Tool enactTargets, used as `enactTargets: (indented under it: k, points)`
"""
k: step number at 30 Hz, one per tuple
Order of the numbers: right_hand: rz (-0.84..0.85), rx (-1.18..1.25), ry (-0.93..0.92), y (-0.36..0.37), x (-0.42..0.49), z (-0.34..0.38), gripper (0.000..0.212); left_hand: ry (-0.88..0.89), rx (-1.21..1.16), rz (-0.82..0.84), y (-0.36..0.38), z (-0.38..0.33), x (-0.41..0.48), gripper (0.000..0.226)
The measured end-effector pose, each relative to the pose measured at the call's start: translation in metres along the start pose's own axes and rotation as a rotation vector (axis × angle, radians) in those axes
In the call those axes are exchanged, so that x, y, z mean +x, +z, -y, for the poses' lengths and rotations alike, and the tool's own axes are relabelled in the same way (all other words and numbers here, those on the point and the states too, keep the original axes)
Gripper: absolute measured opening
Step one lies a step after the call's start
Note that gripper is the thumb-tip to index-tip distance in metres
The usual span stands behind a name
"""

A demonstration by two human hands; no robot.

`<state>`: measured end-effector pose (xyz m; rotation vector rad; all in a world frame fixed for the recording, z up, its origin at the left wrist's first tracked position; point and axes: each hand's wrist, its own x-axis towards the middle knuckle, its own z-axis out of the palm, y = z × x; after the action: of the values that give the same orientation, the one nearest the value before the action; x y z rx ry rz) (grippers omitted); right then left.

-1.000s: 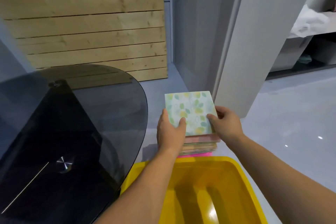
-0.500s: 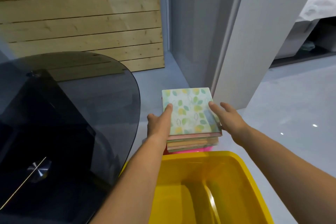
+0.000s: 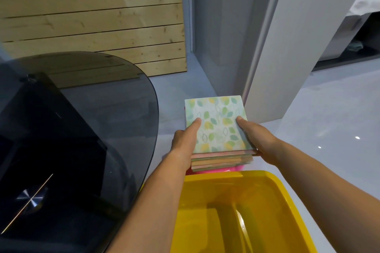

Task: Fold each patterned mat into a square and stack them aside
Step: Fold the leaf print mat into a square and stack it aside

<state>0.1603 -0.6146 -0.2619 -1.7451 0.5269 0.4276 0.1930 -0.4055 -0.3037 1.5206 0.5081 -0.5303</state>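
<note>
**Grip taken, alignment at risk**

Since the earlier frame both thumbs have come down onto the top mat, where straight fingers only touched its edges before. Nearest the camera is a yellow tub (image 3: pixel 284 190). Just beyond its far rim the left hand (image 3: pixel 183 144) and the right hand (image 3: pixel 261 142) clasp the stack of folded mats (image 3: pixel 223 158) from either side. Each thumb presses on the leaf-patterned top mat (image 3: pixel 218 123), and the other fingers are hidden beside or beneath the pile. The stack sits over something pink (image 3: pixel 233 169), to the right of the dark glass desk (image 3: pixel 86 129). Grey floor (image 3: pixel 329 125) and a wooden panel (image 3: pixel 92 18) lie beyond.

The likely trouble is an uneven squeeze or a tilt. Either could let the loose layers slide and fan out, spoiling the square edges, and the lower mats already look slightly offset. Whether the stack rests on the pink object or is lifted clear of it cannot be told, nor can what that object is. The tub's near end is cut off.
</note>
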Motion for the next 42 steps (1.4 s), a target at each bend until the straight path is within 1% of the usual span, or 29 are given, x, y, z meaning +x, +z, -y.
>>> enactTargets:
  k: [3,8,12,14,17,18,20,22,25,27,30,32,36,37,40,42]
  points:
    - [0.011,0.007,0.021,-0.001,0.002,-0.003,0.051,-0.021,-0.015,-0.009,0.001,0.000,0.000,0.091]
    - [0.022,0.081,-0.010,0.000,0.007,-0.008,0.046,0.004,-0.028,-0.067,0.006,-0.012,-0.028,0.078]
    - [-0.016,0.151,-0.050,0.000,0.005,-0.009,0.042,0.061,-0.023,-0.068,0.008,-0.021,-0.046,0.053]
    - [-0.027,0.176,-0.069,0.000,0.001,-0.009,0.041,0.085,-0.024,-0.075,0.009,-0.022,-0.049,0.046]
    - [-0.049,0.184,-0.108,-0.001,-0.012,-0.004,0.040,0.133,-0.051,-0.074,0.009,-0.023,-0.060,0.053]
    - [-0.062,0.180,-0.123,-0.002,-0.020,0.000,0.040,0.147,-0.064,-0.071,0.010,-0.024,-0.066,0.052]
    - [-0.069,0.177,-0.157,-0.005,-0.040,0.008,0.040,0.191,-0.089,-0.068,0.009,-0.028,-0.083,0.041]
    - [-0.043,0.166,-0.194,-0.007,-0.069,0.015,0.040,0.226,-0.101,-0.050,0.007,-0.030,-0.101,0.036]
    - [0.006,0.147,-0.210,-0.005,-0.120,0.020,0.043,0.247,-0.064,-0.026,-0.001,-0.024,-0.138,0.049]
    - [0.036,0.152,-0.209,-0.001,-0.149,0.014,0.045,0.247,-0.018,-0.041,-0.009,-0.011,-0.159,0.052]
    - [0.055,0.138,-0.205,0.009,-0.177,-0.009,0.050,0.235,-0.019,-0.022,-0.023,0.017,-0.186,0.031]
    - [0.066,0.110,-0.184,0.019,-0.188,-0.029,0.050,0.178,-0.029,0.010,-0.035,0.039,-0.198,0.025]
    - [0.109,0.098,-0.120,0.040,-0.196,-0.070,0.045,0.009,-0.051,0.075,-0.054,0.086,-0.199,0.038]
    - [0.115,0.099,-0.096,0.045,-0.197,-0.078,0.045,-0.027,-0.051,0.081,-0.056,0.096,-0.199,0.043]
    - [0.155,0.106,-0.009,0.055,-0.193,-0.102,0.043,-0.117,-0.069,0.084,-0.060,0.120,-0.197,0.071]
    - [0.242,0.116,0.062,0.059,-0.186,-0.113,0.040,-0.165,-0.080,0.061,-0.061,0.132,-0.191,0.078]
